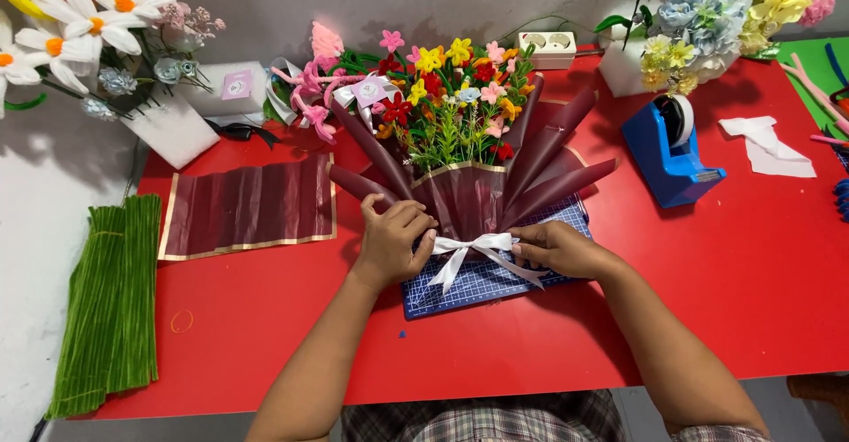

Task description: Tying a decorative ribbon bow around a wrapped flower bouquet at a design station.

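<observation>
Bouquet [460, 141], one, is lying flat near the middle of the red table [734, 300], its wrapped stem end pointing toward the person and resting on one blue gridded cutting mat [482, 283]. Dark maroon wrapping paper [548, 154] with a gold edge is fanning out around many small craft flowers in yellow, red, pink and blue; too many and too small to count.

One spare sheet of maroon paper [249, 205] is lying flat to the left of the bouquet, just apart from it. One bundle of green stems [110, 300] is hanging over the table's left edge. One blue tape dispenser [669, 152] is standing to the right, well apart from the bouquet, with one scrap of white paper [768, 146] beyond it.

One white ribbon bow [473, 252] is sitting at the bouquet's neck, between the two hands. Left hand [393, 243] is curling closed around the neck of the wrapping, fingers folded in. Right hand [553, 247] is pinching the right end of the bow, fingers together on the ribbon.

Cut off: two other flower arrangements at the top corners, only partly in frame. One white socket block [548, 48] is sitting behind the bouquet, partly hidden by flowers
</observation>
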